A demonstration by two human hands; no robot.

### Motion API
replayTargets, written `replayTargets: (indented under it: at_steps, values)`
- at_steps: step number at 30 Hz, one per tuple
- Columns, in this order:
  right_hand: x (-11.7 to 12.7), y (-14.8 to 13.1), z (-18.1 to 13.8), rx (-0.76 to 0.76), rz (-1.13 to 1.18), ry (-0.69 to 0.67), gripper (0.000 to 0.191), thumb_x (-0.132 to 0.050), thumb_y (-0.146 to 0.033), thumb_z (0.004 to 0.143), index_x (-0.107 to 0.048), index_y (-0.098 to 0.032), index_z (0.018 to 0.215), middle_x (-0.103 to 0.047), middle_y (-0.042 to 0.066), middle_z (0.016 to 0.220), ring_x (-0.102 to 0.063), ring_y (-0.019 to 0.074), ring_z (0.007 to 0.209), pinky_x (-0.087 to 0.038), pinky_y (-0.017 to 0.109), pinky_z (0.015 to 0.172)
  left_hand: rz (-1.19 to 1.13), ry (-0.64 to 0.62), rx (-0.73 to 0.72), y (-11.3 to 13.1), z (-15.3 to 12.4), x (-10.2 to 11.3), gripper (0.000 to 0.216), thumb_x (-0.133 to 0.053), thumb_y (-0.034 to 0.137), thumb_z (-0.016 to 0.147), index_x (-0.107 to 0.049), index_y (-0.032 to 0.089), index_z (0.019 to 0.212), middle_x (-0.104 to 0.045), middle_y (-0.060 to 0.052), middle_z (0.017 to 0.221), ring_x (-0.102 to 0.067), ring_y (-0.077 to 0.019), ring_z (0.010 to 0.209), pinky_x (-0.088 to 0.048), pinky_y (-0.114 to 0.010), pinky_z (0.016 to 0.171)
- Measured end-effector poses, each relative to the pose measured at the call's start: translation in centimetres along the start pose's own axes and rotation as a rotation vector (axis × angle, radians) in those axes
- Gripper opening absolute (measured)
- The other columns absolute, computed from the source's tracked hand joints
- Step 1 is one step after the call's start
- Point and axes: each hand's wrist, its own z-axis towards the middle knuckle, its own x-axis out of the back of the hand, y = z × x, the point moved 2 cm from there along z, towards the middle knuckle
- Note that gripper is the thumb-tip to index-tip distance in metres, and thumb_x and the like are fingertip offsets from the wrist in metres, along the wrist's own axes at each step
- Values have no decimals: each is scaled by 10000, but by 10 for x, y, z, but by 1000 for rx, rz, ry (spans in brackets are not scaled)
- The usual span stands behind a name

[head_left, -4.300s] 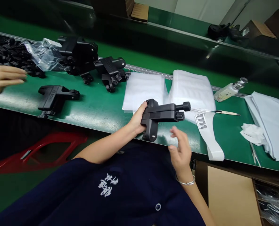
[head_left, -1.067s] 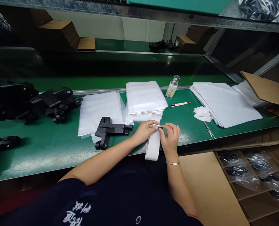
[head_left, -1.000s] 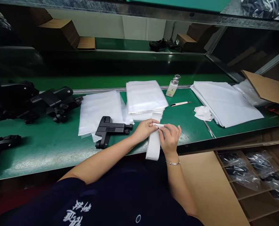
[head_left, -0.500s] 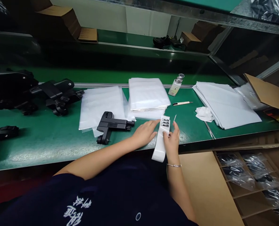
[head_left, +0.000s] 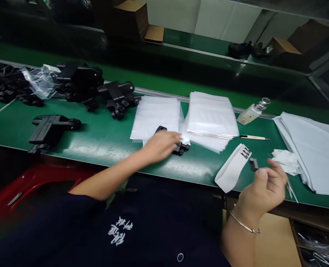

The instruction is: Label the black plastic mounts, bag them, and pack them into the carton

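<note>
My left hand [head_left: 162,145] lies across a black plastic bracket [head_left: 183,148], its fingers curled over the middle. The bracket's upper end and its knobbed end show on either side, and my thumb is hidden. On the right, my right hand [head_left: 266,189] is raised over the bench, somewhat blurred. Between its thumb and finger is a small dark label [head_left: 253,164]. Just left of that hand, a folded white label strip [head_left: 231,170] with several dark printed labels at its top rests on the green bench.
Stacked clear plastic bags [head_left: 212,115] lie behind, with looser bags [head_left: 155,116] beside them. A pump bottle [head_left: 250,113], a cutter pen [head_left: 255,137], crumpled tissue [head_left: 286,161], tweezers [head_left: 292,192] and white sheets [head_left: 317,152] lie rightward. More black brackets [head_left: 52,129] stand left.
My right hand has let go of the label strip and moved right with a small label. My left hand has moved left from the strip onto the bracket. The view has swung left.
</note>
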Motion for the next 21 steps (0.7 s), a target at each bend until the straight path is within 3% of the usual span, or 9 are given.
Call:
replayTargets:
  at_steps: [2,4,7,10,13,16,21]
  values:
    - [-17,-18,-19,-129,206,-249,203,-575,-350,887,-557,-208,743,-653,114,1171,-548,307,1273,-382,552,1105,24,-57,123,-40,-3,24,429,-412,263,947,-557,232,1350,-493,-66,1497,-358,-281,1444,-263,-540,1185]
    - [-43,-29,-36,-248,316,-547,219,-587,-364,880,-572,-213,721,-664,102,1168,-553,300,1262,-382,537,1098,-24,-148,169,-62,-8,28,467,-374,292,960,-498,227,1405,-388,-68,1569,-280,-281,1482,-238,-529,1200]
    - [-80,-38,-52,-320,320,-818,211,-602,-366,859,-604,-222,704,-654,90,1210,-507,285,1305,-346,498,1115,-59,-130,228,-55,-21,8,475,-324,287,975,-468,202,1420,-325,-91,1595,-206,-279,1508,-214,-525,1213]
    - [-107,-43,-57,-328,233,-975,213,-618,-371,808,-607,-221,657,-657,90,1193,-512,289,1274,-298,507,1130,-48,-49,315,-22,-36,-18,456,-350,245,963,-472,209,1401,-339,-95,1581,-181,-293,1513,-195,-573,1209]
    - [-121,-44,-56,-325,74,-1141,222,-627,-377,769,-601,-217,618,-684,70,1119,-554,287,1191,-126,581,1171,-75,-23,359,1,-43,-31,452,-370,211,950,-476,213,1389,-323,-101,1588,-173,-311,1512,-188,-608,1199]
    - [-126,-46,-52,-319,-54,-1284,235,-621,-380,765,-597,-217,598,-696,47,1061,-566,275,1162,1,605,1169,-100,-2,357,5,-44,-33,443,-370,206,951,-492,196,1376,-321,-113,1587,-168,-319,1511,-201,-598,1200]
    - [-132,-51,-46,-334,-122,-1360,237,-601,-381,761,-594,-216,591,-694,34,973,-596,256,1063,-23,596,1165,-128,25,321,1,-45,-32,427,-376,209,952,-511,199,1358,-334,-113,1579,-163,-329,1510,-211,-595,1200]
